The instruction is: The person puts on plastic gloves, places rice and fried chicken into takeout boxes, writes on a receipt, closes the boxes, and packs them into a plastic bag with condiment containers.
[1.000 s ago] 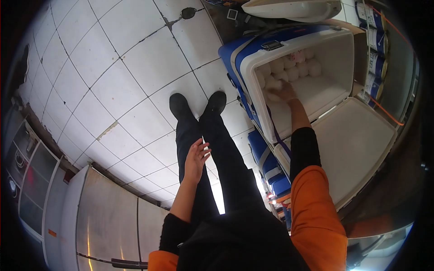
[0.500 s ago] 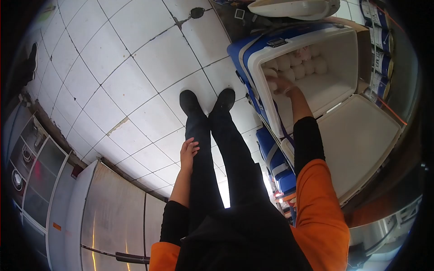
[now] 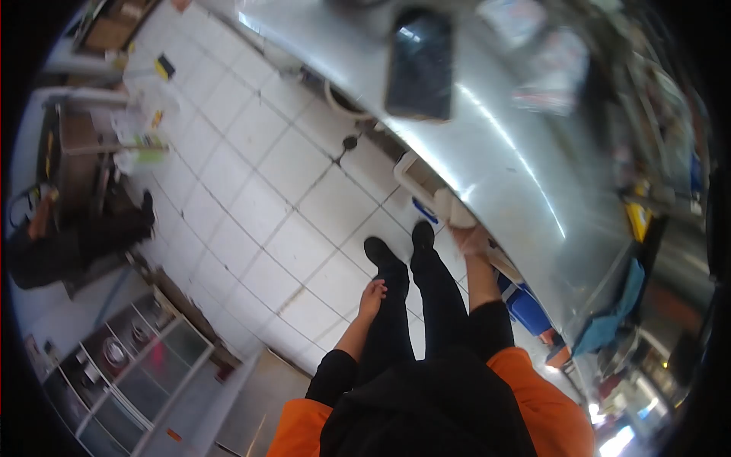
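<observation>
My right hand (image 3: 472, 239) is beside the edge of the steel counter, with its fingers around a pale, rounded lump like a dough ball (image 3: 457, 210). Motion blur and the angle hide whether there is more than one. Just beyond it, partly under the counter, shows the white rim of the cooler box (image 3: 407, 169). My left hand (image 3: 373, 295) hangs in front of my leg with loosely bent fingers, holding nothing.
A steel counter (image 3: 502, 152) carries a dark rectangular tray (image 3: 420, 65) and blurred plastic packages (image 3: 552, 72). Blue cloth (image 3: 613, 312) hangs at the right. Another person (image 3: 72, 244) stands at the left. A glass-fronted cabinet (image 3: 145, 365) is at lower left.
My right hand has come out of the cooler box with a pale ball. My view has risen and swung, bringing the counter and the other person into sight. My left hand still hangs free.
</observation>
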Available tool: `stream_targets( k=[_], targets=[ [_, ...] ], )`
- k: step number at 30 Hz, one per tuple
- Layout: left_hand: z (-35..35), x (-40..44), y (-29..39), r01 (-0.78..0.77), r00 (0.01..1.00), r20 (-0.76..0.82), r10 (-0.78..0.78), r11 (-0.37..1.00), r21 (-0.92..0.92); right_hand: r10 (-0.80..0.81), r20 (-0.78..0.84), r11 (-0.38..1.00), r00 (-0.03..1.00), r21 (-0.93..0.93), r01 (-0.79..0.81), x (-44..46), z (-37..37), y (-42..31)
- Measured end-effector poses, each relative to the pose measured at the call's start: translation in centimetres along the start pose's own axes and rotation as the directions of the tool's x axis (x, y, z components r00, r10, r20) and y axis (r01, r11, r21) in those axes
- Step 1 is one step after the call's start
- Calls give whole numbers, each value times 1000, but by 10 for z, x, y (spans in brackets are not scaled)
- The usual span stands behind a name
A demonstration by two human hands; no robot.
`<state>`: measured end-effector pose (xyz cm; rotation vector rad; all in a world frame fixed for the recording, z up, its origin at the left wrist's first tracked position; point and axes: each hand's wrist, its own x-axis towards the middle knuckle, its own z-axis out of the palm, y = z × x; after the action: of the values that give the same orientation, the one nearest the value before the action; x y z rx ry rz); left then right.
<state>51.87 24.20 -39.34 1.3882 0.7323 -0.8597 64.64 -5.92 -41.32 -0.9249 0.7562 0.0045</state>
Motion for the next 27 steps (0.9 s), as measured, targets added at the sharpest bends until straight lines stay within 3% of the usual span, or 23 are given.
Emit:
stream_targets(
  k=[1,2,3,4,5,7,9,10,11,12,14,16,18,20,22,25,27],
  targets=[
    [1,-11,10,-23,999,45,21,999,47,-57,47,913,997,-402,71,-26,-15,16],
    [3,-17,17,-55,994,100,45,994,97,160,198,972,967,140,-190,-61,-3,-6],
    [3,-19,20,-70,989,139,47,984,165,366,334,664,869,561,-495,-96,9,-27],
    [6,-20,24,-93,981,187,48,966,242,408,302,772,862,390,-502,-141,24,-57],
    [7,-28,30,-98,977,206,47,965,245,322,491,817,809,287,-499,-166,9,-51],
    [29,-65,63,-181,939,323,115,966,183,376,491,827,786,205,-524,-238,-2,-67],
    [51,-97,69,-213,825,544,154,976,47,422,488,756,764,276,-593,-295,-27,-50],
    [58,-101,57,-164,739,664,116,986,10,336,470,811,816,297,-505,-325,-41,-44],
    [70,-121,53,-47,686,727,-18,997,69,347,539,763,767,313,-565,-351,-54,-51],
    [91,-150,47,56,617,775,-134,990,126,438,458,757,773,276,-592,-379,-70,-60],
    [126,-220,35,-67,662,701,-266,910,408,385,504,783,773,265,-562,-412,-131,-8],
    [152,-227,-25,-144,649,683,-336,827,544,348,394,829,850,293,-476,-473,-168,-3],
    [179,-250,-76,-352,537,809,-239,808,472,110,241,864,964,457,-213,-549,-201,-1],
    [213,-285,-118,-338,534,795,-288,789,513,-99,1,808,995,584,79,-621,-220,22],
    [249,-321,-153,-360,516,808,-285,784,507,-241,-317,705,917,592,389,-693,-258,40],
    [302,-378,-196,-374,457,855,-247,819,436,-234,-626,464,744,600,651,-780,-316,81],
    [334,-413,-213,-378,396,880,-263,826,417,-254,-767,396,589,473,787,-830,-352,94]
  ],
)
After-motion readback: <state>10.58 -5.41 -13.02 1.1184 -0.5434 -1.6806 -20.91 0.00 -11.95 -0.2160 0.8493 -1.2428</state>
